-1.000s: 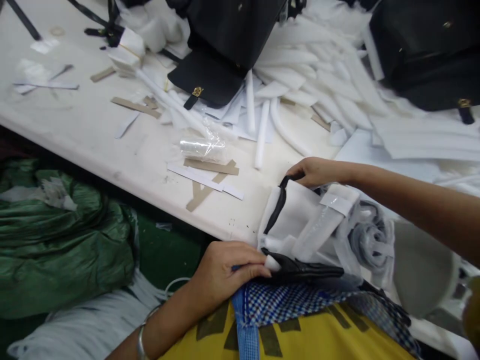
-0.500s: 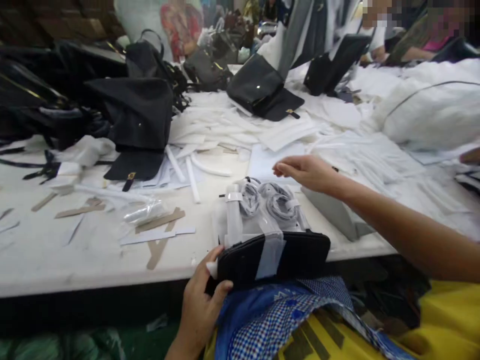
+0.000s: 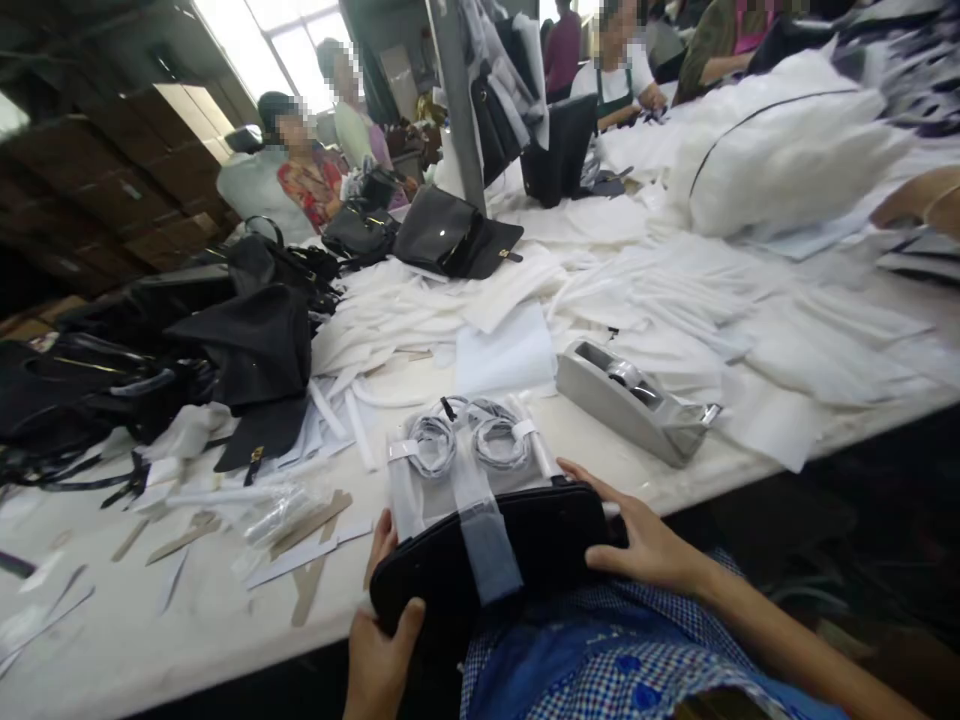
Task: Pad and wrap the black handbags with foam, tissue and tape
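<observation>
A black bag (image 3: 555, 540) is tilted at the table's front edge, close to my body. My left hand (image 3: 379, 640) grips its left end, thumb on the near face. At the other end, my right hand (image 3: 637, 535) is closed round the right side. Two wrapped strap coils (image 3: 433, 447) lie on the bag's far side, over whitish wrapping. Across the middle of the black face runs a pale translucent strip (image 3: 487, 550). A grey tape dispenser (image 3: 637, 400) stands on the table just beyond my right hand. The bag's underside is hidden.
Black bags (image 3: 255, 350) crowd the left, one with its flap down. White sheets (image 3: 652, 290) cover the table's middle and right. Cardboard scraps (image 3: 311, 580) lie front left. A white bundle (image 3: 787, 150) sits far right; a co-worker's hand (image 3: 919, 205) is at the right edge.
My right hand has come back from above the tape dispenser and taken hold of the bag's right end. My left hand still holds the left end. The camera view has tilted and shifted.
</observation>
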